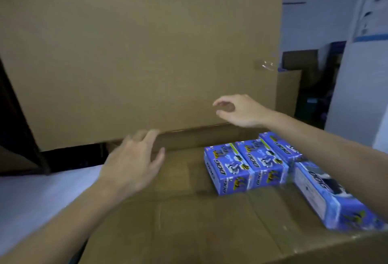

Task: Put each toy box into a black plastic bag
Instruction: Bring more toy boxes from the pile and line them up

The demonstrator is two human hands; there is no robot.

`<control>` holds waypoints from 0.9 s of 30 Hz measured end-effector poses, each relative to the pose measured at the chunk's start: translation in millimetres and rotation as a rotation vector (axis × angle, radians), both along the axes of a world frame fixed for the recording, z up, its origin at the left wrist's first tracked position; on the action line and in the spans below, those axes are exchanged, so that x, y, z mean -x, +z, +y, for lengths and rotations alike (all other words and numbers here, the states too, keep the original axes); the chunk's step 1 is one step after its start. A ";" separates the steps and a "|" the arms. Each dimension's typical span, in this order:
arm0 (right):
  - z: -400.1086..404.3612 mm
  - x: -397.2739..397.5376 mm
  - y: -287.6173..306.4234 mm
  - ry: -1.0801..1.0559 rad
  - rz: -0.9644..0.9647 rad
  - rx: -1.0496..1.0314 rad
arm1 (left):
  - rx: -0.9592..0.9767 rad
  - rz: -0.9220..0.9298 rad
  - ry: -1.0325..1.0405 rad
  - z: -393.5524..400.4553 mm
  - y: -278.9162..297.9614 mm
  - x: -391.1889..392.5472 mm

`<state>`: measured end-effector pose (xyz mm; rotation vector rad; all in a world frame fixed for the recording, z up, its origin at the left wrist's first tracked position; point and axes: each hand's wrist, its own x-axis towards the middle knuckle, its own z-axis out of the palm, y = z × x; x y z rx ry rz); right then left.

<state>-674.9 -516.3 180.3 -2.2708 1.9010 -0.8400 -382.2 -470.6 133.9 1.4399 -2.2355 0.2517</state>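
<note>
Cardboard carton [189, 221] holds seemingly four blue toy boxes [231, 169].

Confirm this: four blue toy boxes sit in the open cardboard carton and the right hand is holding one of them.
Wrong on the grip: the head view shows the right hand empty above the blue toy boxes, touching none. Four do sit in the cardboard carton.

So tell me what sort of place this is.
Probably a warehouse or packing room. A large cardboard carton lies open with identical blue toy boxes inside, its big flap is raised, and more cardboard boxes stand behind. Both hands hold nothing.
</note>
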 end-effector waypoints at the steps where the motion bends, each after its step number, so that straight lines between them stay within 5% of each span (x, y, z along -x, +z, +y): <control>1: 2.4 20.5 -8.4 -0.047 -0.002 -0.034 | -0.076 -0.016 -0.032 -3.7 -14.3 17.8; 12: -3.8 169.3 -131.7 -0.462 -0.082 -0.263 | -0.524 -0.013 -0.258 -57.4 -132.0 142.4; 21: -30.4 136.8 -197.6 -0.396 0.021 -0.459 | -0.933 0.642 -0.229 -63.9 -151.3 166.7; 27: -27.1 105.6 -194.3 -0.272 -0.007 -0.441 | -0.818 0.870 0.000 -67.4 -158.7 143.3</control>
